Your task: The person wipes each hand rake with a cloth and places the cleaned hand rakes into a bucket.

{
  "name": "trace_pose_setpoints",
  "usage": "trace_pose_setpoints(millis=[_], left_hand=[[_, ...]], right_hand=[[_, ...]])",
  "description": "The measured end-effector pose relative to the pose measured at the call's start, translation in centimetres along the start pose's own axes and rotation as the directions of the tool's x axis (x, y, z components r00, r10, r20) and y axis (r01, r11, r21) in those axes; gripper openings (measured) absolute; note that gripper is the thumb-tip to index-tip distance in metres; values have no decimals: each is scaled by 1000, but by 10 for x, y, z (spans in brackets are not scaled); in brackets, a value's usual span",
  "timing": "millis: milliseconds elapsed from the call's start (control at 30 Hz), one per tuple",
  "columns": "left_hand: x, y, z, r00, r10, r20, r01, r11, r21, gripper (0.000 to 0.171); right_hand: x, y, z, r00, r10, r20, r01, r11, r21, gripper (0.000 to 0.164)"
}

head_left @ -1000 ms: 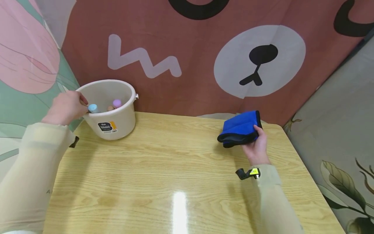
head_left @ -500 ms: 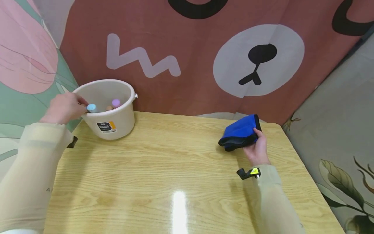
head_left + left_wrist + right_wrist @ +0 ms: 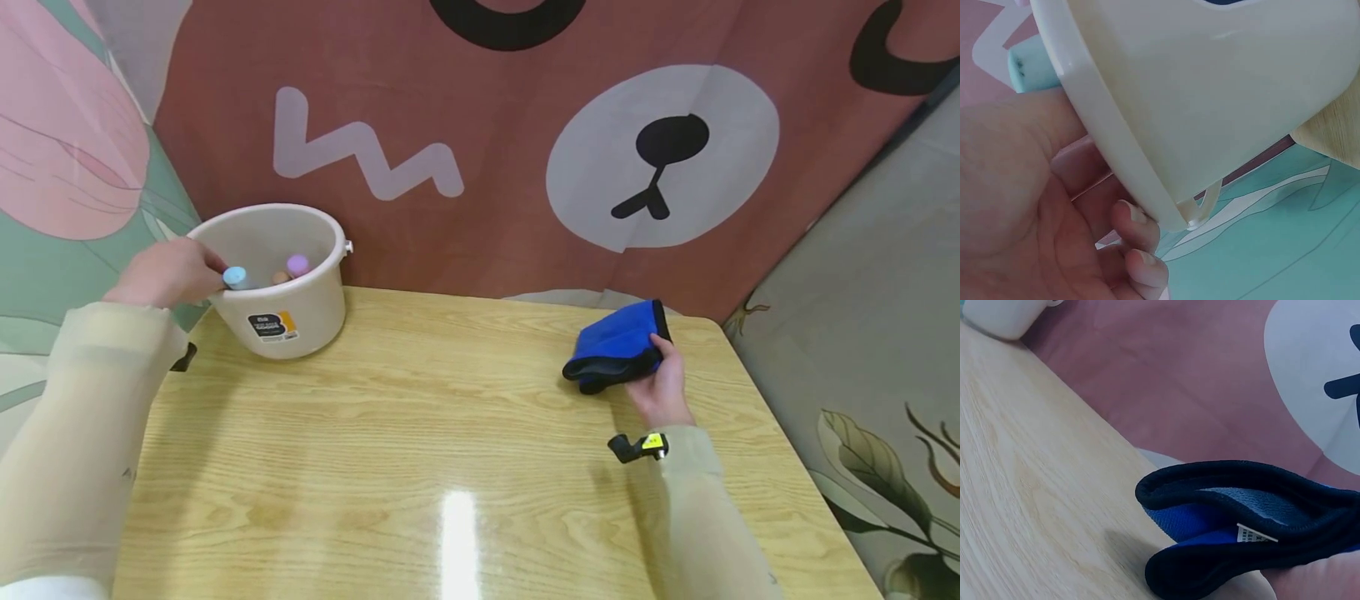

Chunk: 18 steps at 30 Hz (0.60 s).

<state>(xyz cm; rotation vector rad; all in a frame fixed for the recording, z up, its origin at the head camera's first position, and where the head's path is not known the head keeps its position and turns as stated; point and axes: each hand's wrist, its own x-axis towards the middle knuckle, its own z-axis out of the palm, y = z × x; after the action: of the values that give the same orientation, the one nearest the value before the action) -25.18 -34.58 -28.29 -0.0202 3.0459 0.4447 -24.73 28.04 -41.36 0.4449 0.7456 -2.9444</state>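
Observation:
At the back left of the table stands a cream plastic bucket. My left hand grips its left rim, fingers curled at the edge in the left wrist view. A light blue capped item shows inside, right beside the fingers. My right hand holds a folded blue cloth with black edging by its right side, low over the table. The right wrist view shows the cloth's open folds and a small white tag; most of that hand is out of the picture there.
A purple-topped item and a brown round item also sit in the bucket. The wood-grain table ends at a brown printed cloth backdrop. A grey printed cloth hangs along the right side.
My right hand has lowered the blue cloth slightly toward the table and tilted it. My left hand stays at the bucket's rim with hardly any movement.

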Motion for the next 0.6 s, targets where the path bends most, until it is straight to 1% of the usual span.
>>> trace_pose_setpoints(millis=[133,333,467,600], left_hand=[[0,1,-1,1000,-13,2,13,1000,12,53],[1,1,-3,1000,-19,17,19,1000,15,54],[2,0,-4,999,-22,24,22,1000,18,58],[1,-2,-3,999,-34,25,34,999,15,65]], right_hand=[[0,0,-2,1000,-5,-2,5,1000,-2,64],[1,0,-3,1000,-12,-10,12,1000,-13,65],[2,0,-4,1000,-14,-15,14,1000,-11,66],[3,1,-5,1000,-19,-8,19,1000,-4,68]])
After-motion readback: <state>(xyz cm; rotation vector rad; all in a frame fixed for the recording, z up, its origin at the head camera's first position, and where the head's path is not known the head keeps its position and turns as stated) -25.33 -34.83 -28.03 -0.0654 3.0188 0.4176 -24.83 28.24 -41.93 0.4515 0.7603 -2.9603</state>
